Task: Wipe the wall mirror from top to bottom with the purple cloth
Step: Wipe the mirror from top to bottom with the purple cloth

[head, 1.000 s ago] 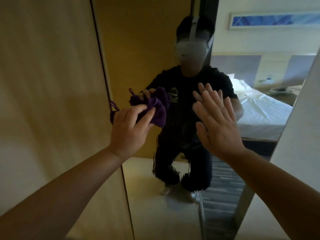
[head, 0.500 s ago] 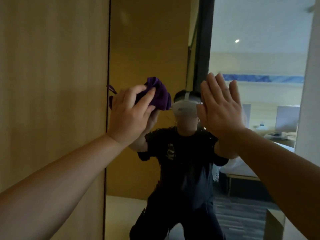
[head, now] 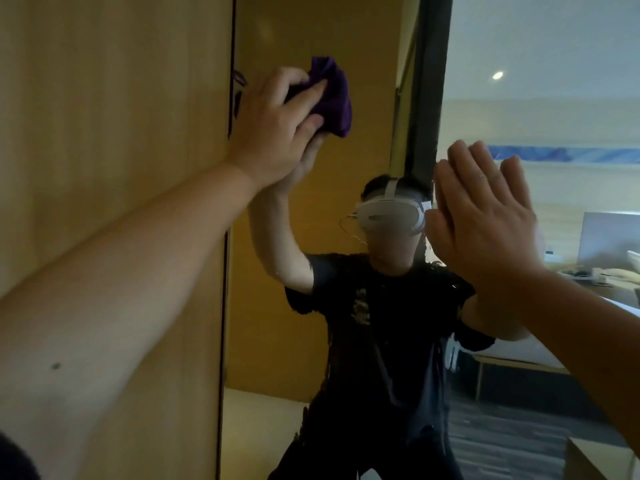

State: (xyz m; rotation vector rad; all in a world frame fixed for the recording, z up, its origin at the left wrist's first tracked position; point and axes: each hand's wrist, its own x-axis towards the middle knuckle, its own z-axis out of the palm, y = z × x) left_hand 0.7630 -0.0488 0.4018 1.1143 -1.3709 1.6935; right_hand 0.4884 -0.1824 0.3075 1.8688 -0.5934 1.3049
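Wall mirror [head: 374, 98]: fills the middle and right of the view; it reflects a person in a dark shirt and a bedroom.
Wood panel [head: 114, 116]: left of the mirror, meeting it at a dark edge line.
Right hand [head: 485, 220]: flat, fingers spread wide, palm on the glass, holding nothing.
Left hand [head: 277, 123]: raised, fingers closed over the purple cloth.
Purple cloth [head: 334, 95]: bunched, pressed to the glass near the mirror's left edge.
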